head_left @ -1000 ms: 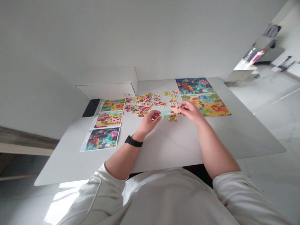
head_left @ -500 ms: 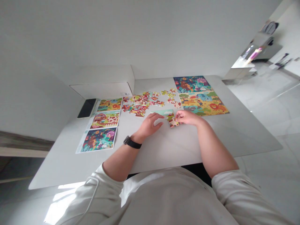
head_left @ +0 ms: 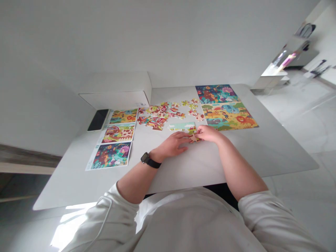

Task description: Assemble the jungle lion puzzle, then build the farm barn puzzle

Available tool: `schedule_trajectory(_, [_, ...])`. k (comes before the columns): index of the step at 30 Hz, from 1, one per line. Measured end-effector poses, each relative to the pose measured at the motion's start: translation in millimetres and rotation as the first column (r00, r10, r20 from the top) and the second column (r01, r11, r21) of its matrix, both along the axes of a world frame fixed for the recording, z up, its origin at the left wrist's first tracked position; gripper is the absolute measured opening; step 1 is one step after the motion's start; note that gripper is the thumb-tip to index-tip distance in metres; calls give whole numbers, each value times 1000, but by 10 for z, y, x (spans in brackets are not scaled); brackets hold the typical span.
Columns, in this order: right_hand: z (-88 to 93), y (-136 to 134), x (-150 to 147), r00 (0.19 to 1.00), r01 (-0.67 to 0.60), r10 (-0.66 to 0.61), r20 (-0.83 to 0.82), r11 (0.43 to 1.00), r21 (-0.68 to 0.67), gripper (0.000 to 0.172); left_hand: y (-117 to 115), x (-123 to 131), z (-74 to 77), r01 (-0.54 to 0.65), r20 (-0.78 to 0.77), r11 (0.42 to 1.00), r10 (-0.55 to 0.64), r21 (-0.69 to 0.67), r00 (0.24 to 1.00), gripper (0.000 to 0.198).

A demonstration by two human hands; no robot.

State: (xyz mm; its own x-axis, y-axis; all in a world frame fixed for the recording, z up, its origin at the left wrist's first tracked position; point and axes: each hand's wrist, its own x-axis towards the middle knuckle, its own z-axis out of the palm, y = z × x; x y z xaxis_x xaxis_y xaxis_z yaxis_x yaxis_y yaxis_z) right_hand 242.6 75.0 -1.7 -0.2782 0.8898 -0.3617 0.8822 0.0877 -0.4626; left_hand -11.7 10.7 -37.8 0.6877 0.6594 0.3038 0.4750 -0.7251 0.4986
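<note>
Left hand (head_left: 173,145) has been slid closer and is laid spread on the worktop (head_left: 236,154), beside the puzzle piece (head_left: 194,138) pinched by the right hand (head_left: 209,133). Beyond are seen loose pieces (head_left: 157,117); the white box (head_left: 118,91) is closed, contents hidden.

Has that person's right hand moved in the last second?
Yes. The right hand has pulled back toward the person, off the edge of the yellow finished puzzle, pinching a puzzle piece beside the left hand.
</note>
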Motion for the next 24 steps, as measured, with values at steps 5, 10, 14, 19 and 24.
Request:
schedule_trajectory(5, [54,-25,-23,999,2,-2,43,1000,1,11,5,-7,-33,10,-34,1000,-10,13,999,50])
schedule_trajectory(10, [105,-50,-39,997,0,-1,83,1000,10,12,6,-7,-59,8,-38,1000,-7,12,999,50])
schedule_trajectory(14, [109,-55,-42,997,-3,2,76,1000,19,13,3,-2,-44,3,-35,1000,-3,0,999,52])
schedule_trajectory(19, [82,-39,-33,998,-3,2,58,1000,12,13,-15,6,9,1,-24,1000,-1,-21,1000,52])
schedule_trajectory(24, [66,-25,-35,998,-7,6,63,1000,13,11,-25,2,17,-23,-38,999,22,-32,999,49])
